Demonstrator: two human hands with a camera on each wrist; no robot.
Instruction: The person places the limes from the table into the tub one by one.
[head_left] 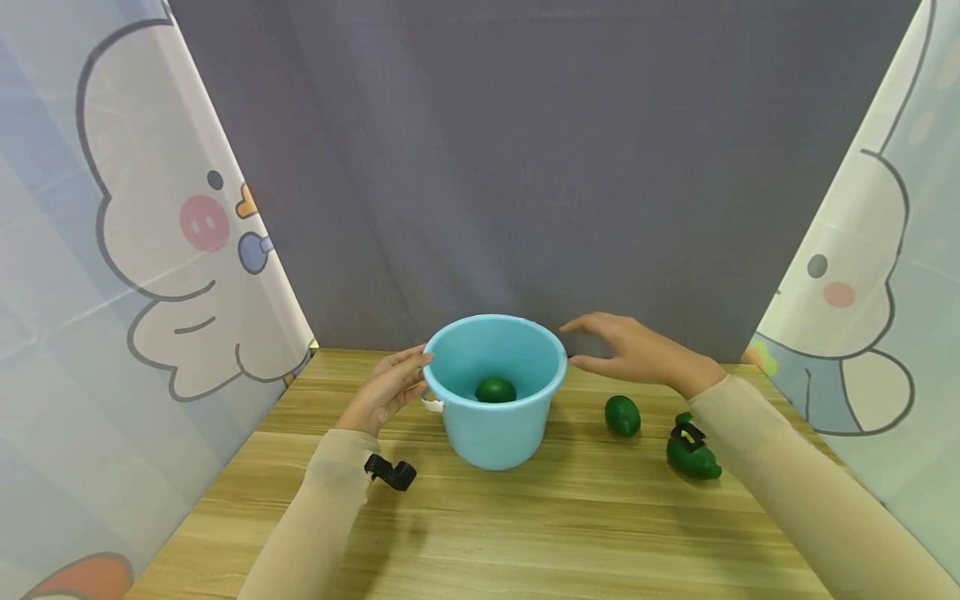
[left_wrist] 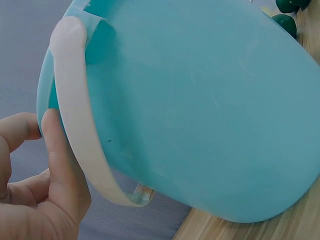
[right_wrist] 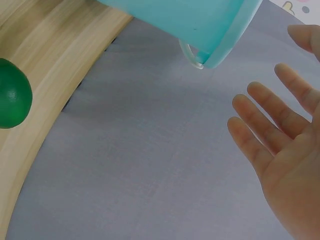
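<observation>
A light blue bucket (head_left: 495,433) with a white handle (left_wrist: 75,110) is between the two hands, its mouth tilted toward me. Inside it lies a dark green, oval fruit-like thing (head_left: 496,389). At the bucket's left rim, my left hand (head_left: 386,392) pinches the edge with thumb and fingers, close by the handle. My right hand (head_left: 630,350) is beside the right rim, fingers spread and nothing in them; the right wrist view shows a gap between its fingertips (right_wrist: 240,125) and the bucket.
To the right on the wooden table (head_left: 480,533) lies another dark green oval (head_left: 622,416). Farther right, a longer green thing (head_left: 693,460) is partly hidden by the black wrist mount (head_left: 687,436). A grey curtain (head_left: 510,167) hangs at the back, with printed cloths (head_left: 150,333) at the sides.
</observation>
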